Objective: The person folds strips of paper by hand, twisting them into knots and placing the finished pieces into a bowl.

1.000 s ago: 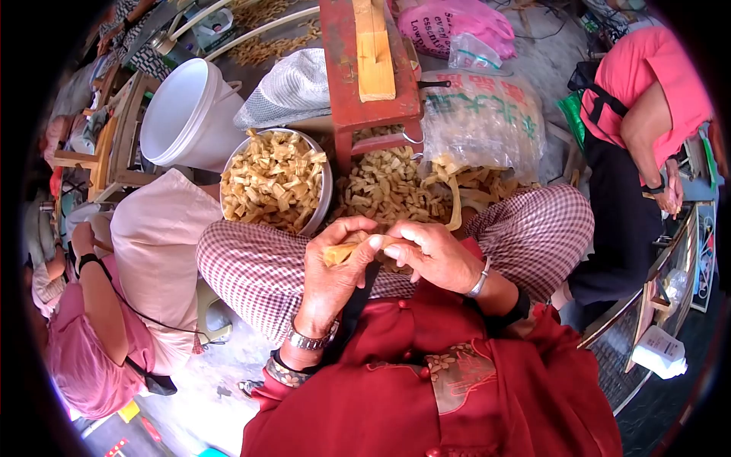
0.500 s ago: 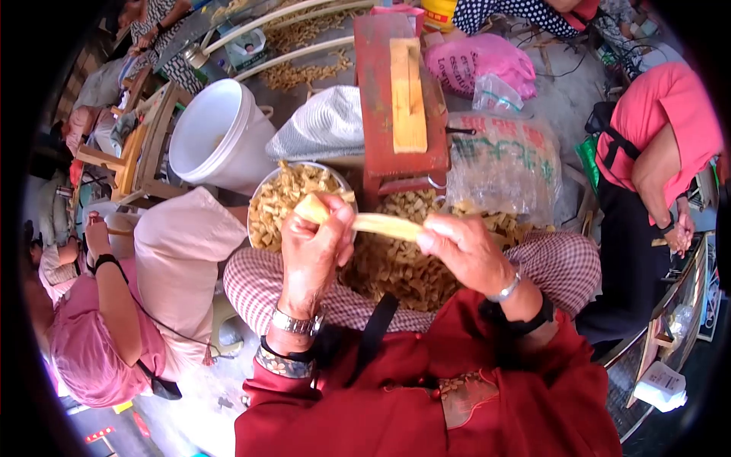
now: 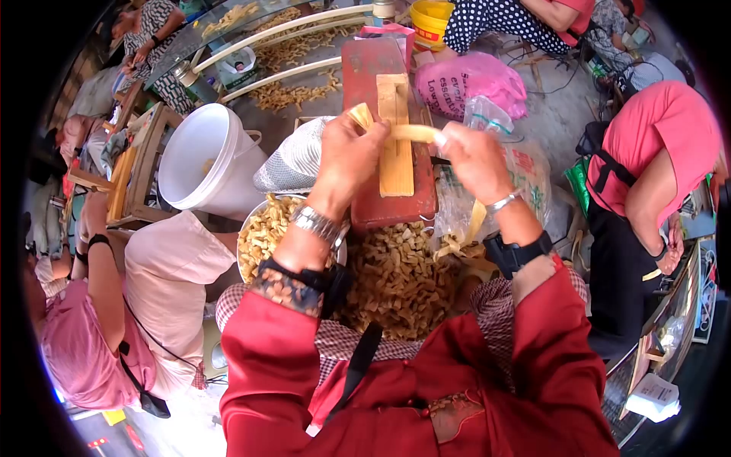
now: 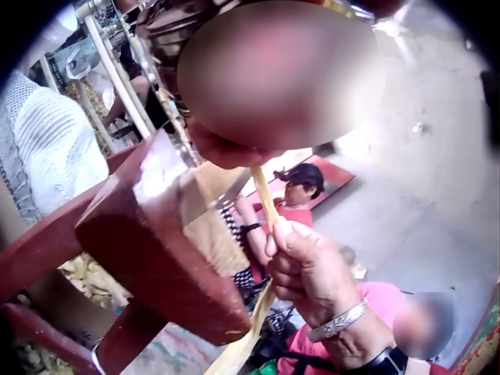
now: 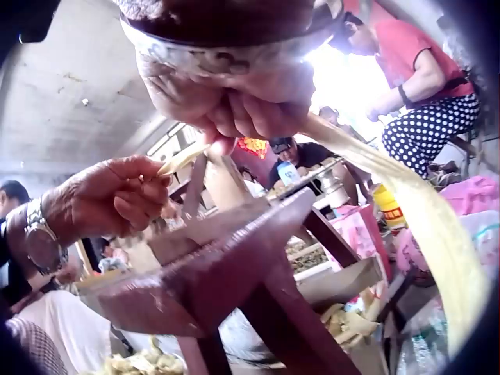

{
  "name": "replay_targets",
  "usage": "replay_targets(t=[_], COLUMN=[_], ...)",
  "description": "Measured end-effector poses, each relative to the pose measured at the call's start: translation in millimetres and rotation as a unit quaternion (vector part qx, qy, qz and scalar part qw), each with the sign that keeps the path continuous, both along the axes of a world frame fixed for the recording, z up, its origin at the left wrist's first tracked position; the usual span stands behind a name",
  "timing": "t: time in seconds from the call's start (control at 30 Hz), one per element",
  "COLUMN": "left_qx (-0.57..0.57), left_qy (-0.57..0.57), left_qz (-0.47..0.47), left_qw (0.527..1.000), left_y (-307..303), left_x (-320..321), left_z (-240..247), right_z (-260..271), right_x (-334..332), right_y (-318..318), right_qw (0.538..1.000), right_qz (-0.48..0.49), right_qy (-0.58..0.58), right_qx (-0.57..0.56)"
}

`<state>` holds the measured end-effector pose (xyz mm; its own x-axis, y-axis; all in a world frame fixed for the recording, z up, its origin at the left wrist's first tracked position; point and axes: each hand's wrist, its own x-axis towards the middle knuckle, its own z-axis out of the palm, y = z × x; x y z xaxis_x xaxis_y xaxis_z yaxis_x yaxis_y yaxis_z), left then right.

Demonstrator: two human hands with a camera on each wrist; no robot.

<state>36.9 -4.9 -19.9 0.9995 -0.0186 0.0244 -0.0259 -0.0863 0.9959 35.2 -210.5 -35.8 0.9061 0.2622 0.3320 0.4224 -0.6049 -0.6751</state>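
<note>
A pale yellow strip point(image 3: 415, 132) is stretched between both hands above a wooden block point(image 3: 396, 171) on a red bench point(image 3: 369, 209). The left hand point(image 3: 352, 156) pinches its folded end, left of the block's upper part. To the right, the right hand point(image 3: 478, 164) grips the strip, whose tail hangs below that hand. In the left wrist view the right hand point(image 4: 312, 269) holds the strip point(image 4: 264, 195) between thumb and fingers. In the right wrist view the left hand point(image 5: 117, 199) pinches the strip's end, and the tail point(image 5: 406, 187) trails from the right hand point(image 5: 234, 101).
Folded yellow pieces point(image 3: 400, 278) lie heaped below the bench, with more in a round bowl point(image 3: 263, 236). A white bucket point(image 3: 199, 156) and a mesh bag point(image 3: 297, 156) stand left. Plastic bags point(image 3: 472, 84) lie right. Other people sit on both sides.
Both hands have moved forward from over the lap to above the bench, the strip stretched between them. The folding grip seen a second ago has become a wider hold.
</note>
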Motion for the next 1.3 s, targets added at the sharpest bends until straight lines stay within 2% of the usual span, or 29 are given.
replay_targets(t=[0.03,0.07,0.1,0.13,0.17,0.27,0.3,0.37,0.43,0.5,0.53,0.57,0.63,0.8,0.9,0.93,0.97,1.03,1.13,1.17,1.2,1.23,1.27,1.3], left_qx=[0.067,0.133,0.199,0.192,0.149,0.133,0.137,0.105,0.099,0.064,0.098,0.122,0.067,-0.132,-0.263,-0.344,-0.36,-0.408,-0.279,-0.269,-0.266,-0.262,-0.221,-0.251], left_qy=[-0.019,-0.042,-0.065,-0.006,0.01,0.051,0.058,0.073,0.077,0.128,0.092,0.126,0.262,0.397,0.45,0.473,0.484,0.454,0.386,0.361,0.341,0.323,0.264,0.267], left_qz=[0.022,0.044,0.063,0.073,0.058,0.005,-0.002,0.0,0.012,-0.009,-0.056,-0.067,-0.088,-0.245,-0.234,-0.217,-0.156,-0.202,-0.183,-0.174,-0.169,-0.163,-0.062,-0.057], left_qw=[0.997,0.989,0.976,0.979,0.987,0.99,0.989,0.992,0.992,0.99,0.989,0.982,0.959,0.875,0.821,0.782,0.782,0.766,0.86,0.876,0.885,0.895,0.937,0.929], left_y=[0,0,0,3,11,18,19,20,24,27,28,27,19,-6,-19,-21,-25,-15,-10,-5,7,16,14,23], left_x=[3,7,11,1,-5,-53,-68,-100,-129,-153,-158,-170,-181,-192,-187,-185,-188,-187,-202,-208,-214,-221,-233,-237], left_z=[-18,-32,-39,-30,-33,6,9,5,-19,-38,-49,-54,-62,-65,-72,-70,-67,-60,-29,-18,-14,-9,-3,6], right_z=[-19,-30,-28,-28,-27,-16,-11,-7,0,-1,-6,-11,-12,-5,4,7,9,13,22,24,25,23,23,25], right_x=[2,-5,-18,-31,-43,-85,-99,-124,-149,-171,-182,-193,-211,-240,-251,-255,-259,-264,-268,-270,-268,-266,-260,-252], right_y=[-2,0,1,-3,-6,-2,1,14,26,41,49,57,70,83,85,85,86,87,89,89,87,83,81,79], right_qw=[1.0,0.998,0.997,0.997,0.995,0.977,0.978,0.975,0.975,0.961,0.96,0.958,0.954,0.936,0.926,0.921,0.917,0.908,0.9,0.897,0.898,0.912,0.924,0.931], right_qz=[0.012,0.014,-0.014,-0.015,-0.014,-0.019,0.015,0.033,0.09,0.159,0.174,0.192,0.218,0.3,0.34,0.351,0.357,0.37,0.342,0.328,0.281,0.258,0.195,0.133], right_qy=[-0.008,0.046,0.051,0.075,0.101,0.188,0.168,0.143,0.128,0.128,0.109,0.089,0.091,0.066,0.085,0.093,0.096,0.1,0.086,0.079,0.038,0.046,0.038,0.03], right_qx=[-0.01,-0.037,-0.058,-0.023,0.012,0.096,0.122,0.165,0.159,0.187,0.189,0.191,0.184,0.173,0.144,0.14,0.149,0.17,0.257,0.287,0.338,0.316,0.328,0.338])
